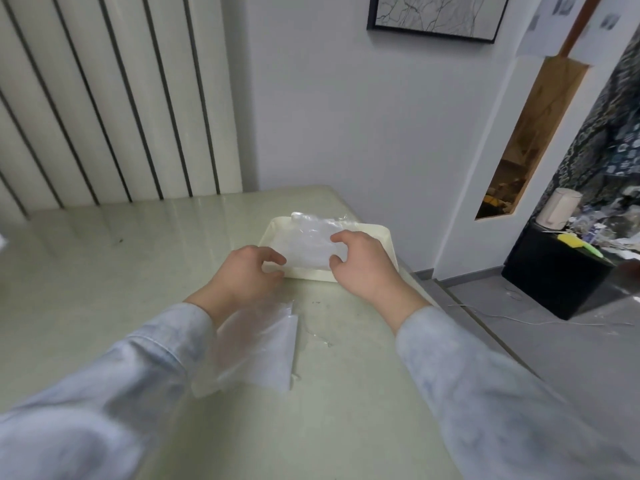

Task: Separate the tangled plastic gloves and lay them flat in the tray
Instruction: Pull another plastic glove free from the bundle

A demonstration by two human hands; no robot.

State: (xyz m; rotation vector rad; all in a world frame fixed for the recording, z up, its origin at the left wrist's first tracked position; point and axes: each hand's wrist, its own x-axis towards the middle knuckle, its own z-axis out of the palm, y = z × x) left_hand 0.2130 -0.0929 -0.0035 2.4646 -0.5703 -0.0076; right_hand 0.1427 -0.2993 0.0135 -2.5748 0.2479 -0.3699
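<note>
Long light-blue sleeves on both arms, washed-denim look, mottled. Left sleeve (pixel 114 372) has a stitched cuff seam just behind the left hand (pixel 242 275); right sleeve (pixel 485 382) ends at the right hand (pixel 363 265) wrist. Hands bare.

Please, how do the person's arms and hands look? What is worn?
The left hand and the right hand are bare: no glove, ring or watch shows. Both arms are covered to the wrist by long sleeves of pale blue cloth, the left sleeve and the right sleeve; a cuff seam shows on the left one.
</note>
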